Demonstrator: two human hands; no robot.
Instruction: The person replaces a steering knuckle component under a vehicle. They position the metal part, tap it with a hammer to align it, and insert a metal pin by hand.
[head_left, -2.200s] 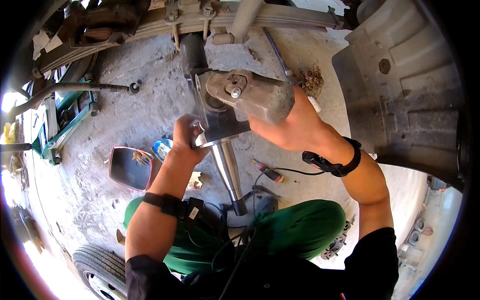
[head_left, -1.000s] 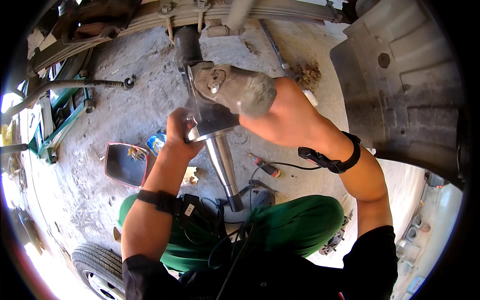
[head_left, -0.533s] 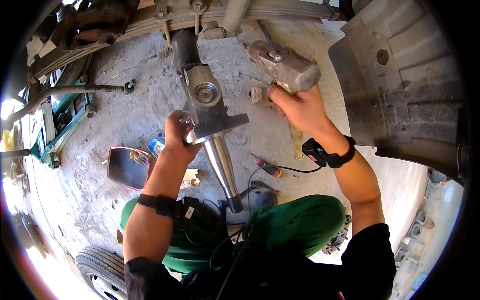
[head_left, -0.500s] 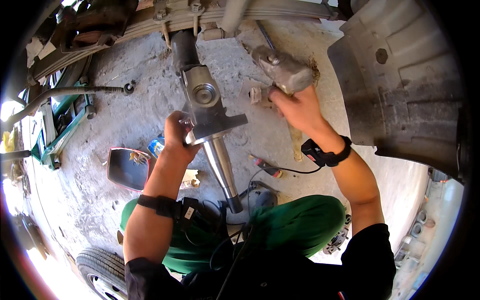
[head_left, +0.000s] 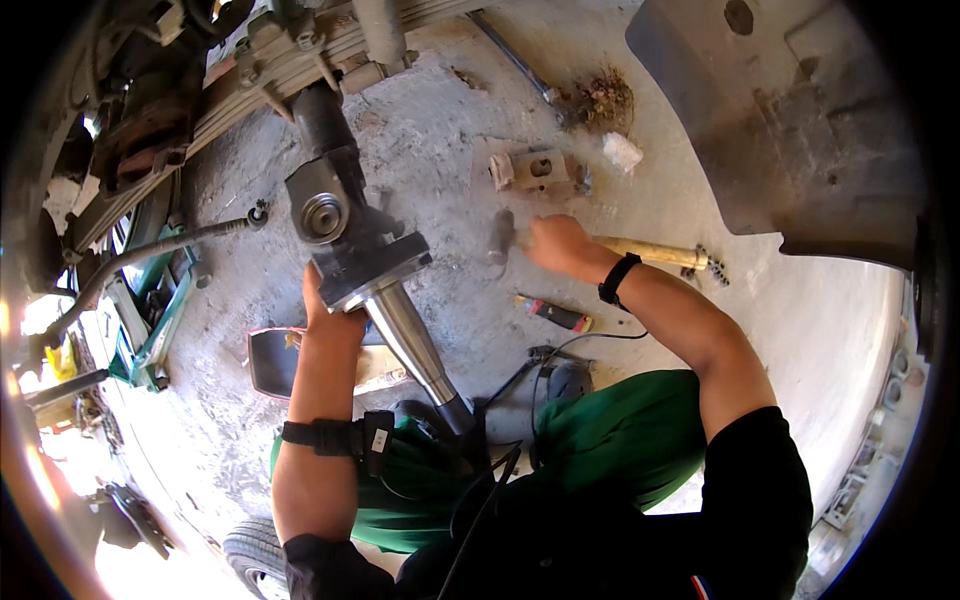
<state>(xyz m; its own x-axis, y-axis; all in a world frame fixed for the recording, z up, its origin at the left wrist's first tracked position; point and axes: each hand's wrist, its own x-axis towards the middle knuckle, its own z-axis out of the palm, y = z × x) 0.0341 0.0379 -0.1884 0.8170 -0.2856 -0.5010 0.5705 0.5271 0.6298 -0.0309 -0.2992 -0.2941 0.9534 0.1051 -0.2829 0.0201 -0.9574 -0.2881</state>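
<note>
Right grip on hammer, metal block near

glossy metal spindle, rough concrete floor

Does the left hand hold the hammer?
No, the right hand grips the hammer, while the left hand is at the steel spindle.

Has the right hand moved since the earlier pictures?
Yes, toward the person: earlier the right hand overlapped the floor's metal block in view; now it appears clear, on the block's near side.
</note>
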